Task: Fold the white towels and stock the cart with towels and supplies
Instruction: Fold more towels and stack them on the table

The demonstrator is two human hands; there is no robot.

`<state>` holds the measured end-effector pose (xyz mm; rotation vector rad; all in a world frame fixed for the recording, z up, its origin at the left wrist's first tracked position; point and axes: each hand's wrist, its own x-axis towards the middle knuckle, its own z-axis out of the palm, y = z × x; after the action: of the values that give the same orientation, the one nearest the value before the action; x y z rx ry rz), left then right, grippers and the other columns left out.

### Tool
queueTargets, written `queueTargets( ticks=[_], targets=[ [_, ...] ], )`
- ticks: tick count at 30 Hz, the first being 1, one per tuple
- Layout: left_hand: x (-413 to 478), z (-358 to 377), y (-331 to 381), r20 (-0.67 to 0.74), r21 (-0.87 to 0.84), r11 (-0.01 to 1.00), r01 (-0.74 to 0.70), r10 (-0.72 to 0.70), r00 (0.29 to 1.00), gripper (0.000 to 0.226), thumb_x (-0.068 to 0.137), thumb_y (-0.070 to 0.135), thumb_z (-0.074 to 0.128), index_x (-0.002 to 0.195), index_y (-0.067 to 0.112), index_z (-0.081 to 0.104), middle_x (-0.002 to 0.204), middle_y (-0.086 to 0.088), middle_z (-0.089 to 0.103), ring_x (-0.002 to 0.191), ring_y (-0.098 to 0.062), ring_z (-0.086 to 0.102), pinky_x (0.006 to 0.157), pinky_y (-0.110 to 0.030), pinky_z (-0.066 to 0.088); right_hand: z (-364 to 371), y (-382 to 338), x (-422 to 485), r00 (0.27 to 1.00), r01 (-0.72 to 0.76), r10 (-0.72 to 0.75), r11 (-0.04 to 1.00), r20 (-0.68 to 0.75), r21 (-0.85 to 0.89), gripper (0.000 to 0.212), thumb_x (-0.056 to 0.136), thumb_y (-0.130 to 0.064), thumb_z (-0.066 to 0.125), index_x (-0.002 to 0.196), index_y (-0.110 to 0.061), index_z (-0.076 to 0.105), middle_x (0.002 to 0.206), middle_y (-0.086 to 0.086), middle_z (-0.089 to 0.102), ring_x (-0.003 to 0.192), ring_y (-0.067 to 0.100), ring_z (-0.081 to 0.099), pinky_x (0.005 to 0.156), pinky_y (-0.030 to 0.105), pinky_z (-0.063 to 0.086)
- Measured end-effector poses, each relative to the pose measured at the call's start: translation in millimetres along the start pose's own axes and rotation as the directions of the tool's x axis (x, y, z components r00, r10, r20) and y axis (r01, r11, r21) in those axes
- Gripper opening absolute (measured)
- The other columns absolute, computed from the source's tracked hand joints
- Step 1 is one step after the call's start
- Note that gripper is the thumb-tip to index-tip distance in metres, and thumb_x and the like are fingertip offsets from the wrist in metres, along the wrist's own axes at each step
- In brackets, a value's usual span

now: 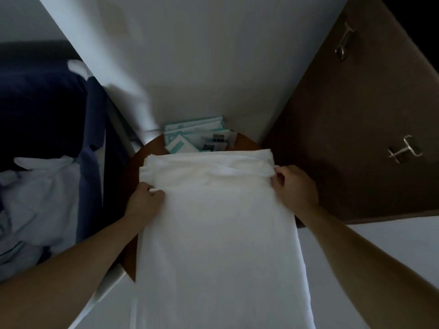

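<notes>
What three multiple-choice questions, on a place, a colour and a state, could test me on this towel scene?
1. Where are the teal-edged packets? A) past the towel on the round table B) atop the towel C) on the floor
2. The towel's colour? A) blue B) white C) brown
3. The left hand and right hand are: A) idle B) each pinching a towel edge C) holding packets
Answers: A, they lie beyond the towel's far edge; B, the cloth is plain white; B, fingers curl on both side edges.
</notes>
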<state>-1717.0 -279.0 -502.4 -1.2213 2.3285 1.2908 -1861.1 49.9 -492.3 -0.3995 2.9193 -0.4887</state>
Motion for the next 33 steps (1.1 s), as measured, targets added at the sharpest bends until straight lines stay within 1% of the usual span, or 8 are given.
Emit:
queueTargets(
  ticks=[5, 9, 12, 15, 19, 24, 30, 33],
  targets=[
    [-3.6, 7.2, -1.1, -0.053, 0.033, 0.999, -0.017, 0.019, 0.998, 0.021, 0.094, 0.017, 0.058, 0.109, 0.004, 0.051, 0.085, 0.0, 0.052, 0.081, -0.022, 0.053, 0.065, -0.03, 0.038, -7.2, 5.6, 6.2, 0.984, 0.137, -0.129, 0.989, -0.125, 0.058, 0.024, 0.091, -0.016, 0.056, 0.104, -0.005, 0.072, 0.101, 0.009, 0.069, 0.099, 0.03, 0.059, 0.08, 0.038, 0.049],
    [-0.1, 8.9, -1.1, -0.05, 0.045, 0.999, -0.026, 0.028, 0.998, 0.023, 0.092, 0.018, 0.06, 0.109, 0.005, 0.052, 0.087, -0.003, 0.055, 0.078, -0.021, 0.054, 0.064, -0.03, 0.04, -30.9, 1.4, 24.6, 0.996, -0.079, 0.055, 0.87, 0.064, 0.487, 0.011, 0.093, -0.005, 0.057, 0.093, -0.004, 0.067, 0.087, 0.006, 0.063, 0.084, 0.02, 0.056, 0.076, 0.033, 0.044],
    [0.6, 9.6, -1.5, -0.047, 0.054, 0.998, -0.022, 0.025, 0.999, 0.023, 0.092, 0.019, 0.061, 0.109, 0.008, 0.05, 0.087, -0.002, 0.055, 0.081, -0.022, 0.056, 0.067, -0.031, 0.042, -41.6, 0.1, 39.6, 0.972, -0.214, 0.1, 0.746, 0.212, 0.63, 0.021, 0.084, -0.019, 0.053, 0.08, -0.002, 0.064, 0.077, 0.012, 0.061, 0.073, 0.02, 0.053, 0.067, 0.034, 0.042],
    [-0.4, 9.8, -0.7, -0.044, 0.051, 0.998, -0.024, 0.027, 0.999, 0.021, 0.093, 0.019, 0.06, 0.108, 0.011, 0.048, 0.086, 0.002, 0.053, 0.082, -0.02, 0.054, 0.063, -0.029, 0.04, -37.8, -2.0, 54.7, 0.935, -0.254, 0.09, 0.844, 0.342, 0.472, 0.037, 0.092, -0.03, 0.051, 0.078, 0.0, 0.068, 0.08, 0.021, 0.065, 0.076, 0.034, 0.059, 0.069, 0.043, 0.046],
    [-0.2, 9.8, 2.0, -0.046, 0.054, 0.998, -0.013, 0.016, 0.999, 0.021, 0.093, 0.019, 0.06, 0.108, 0.013, 0.047, 0.086, 0.003, 0.052, 0.08, -0.017, 0.053, 0.06, -0.027, 0.038, -34.2, -9.1, 63.8, 0.907, -0.112, 0.011, 0.97, 0.421, 0.216, 0.019, 0.08, -0.03, 0.079, 0.08, -0.027, 0.06, 0.077, -0.003, 0.062, 0.07, 0.014, 0.059, 0.063, 0.031, 0.047],
    [-0.4, 9.6, 2.3, -0.045, 0.053, 0.999, 0.004, -0.002, 0.999, 0.022, 0.092, 0.02, 0.059, 0.108, 0.012, 0.047, 0.091, -0.003, 0.055, 0.084, -0.022, 0.055, 0.067, -0.03, 0.039, -34.7, -15.7, 60.6, 0.91, -0.021, -0.004, 0.998, 0.414, 0.057, 0.033, 0.076, -0.035, 0.083, 0.1, -0.028, 0.062, 0.093, -0.011, 0.064, 0.086, 0.011, 0.062, 0.08, 0.034, 0.055],
    [-5.9, 10.8, 2.5, -0.052, 0.033, 0.999, -0.009, 0.011, 0.999, 0.02, 0.094, 0.021, 0.058, 0.109, 0.014, 0.045, 0.091, -0.001, 0.054, 0.084, -0.021, 0.055, 0.064, -0.029, 0.039, -20.9, -11.0, 65.4, 0.974, 0.02, -0.034, 0.998, 0.224, 0.066, 0.016, 0.091, -0.03, 0.069, 0.097, -0.016, 0.072, 0.096, -0.004, 0.068, 0.091, 0.018, 0.063, 0.082, 0.035, 0.052],
    [-5.5, 10.6, 3.3, -0.058, 0.026, 1.0, -0.004, 0.006, 0.998, 0.021, 0.093, 0.02, 0.059, 0.108, 0.014, 0.046, 0.09, -0.001, 0.054, 0.085, -0.023, 0.056, 0.068, -0.03, 0.041, -23.2, -12.1, 70.2, 0.975, -0.089, 0.028, 0.958, 0.22, 0.273, 0.009, 0.096, -0.022, 0.062, 0.096, -0.014, 0.066, 0.092, 0.0, 0.064, 0.086, 0.019, 0.06, 0.071, 0.03, 0.046]
  ],
)
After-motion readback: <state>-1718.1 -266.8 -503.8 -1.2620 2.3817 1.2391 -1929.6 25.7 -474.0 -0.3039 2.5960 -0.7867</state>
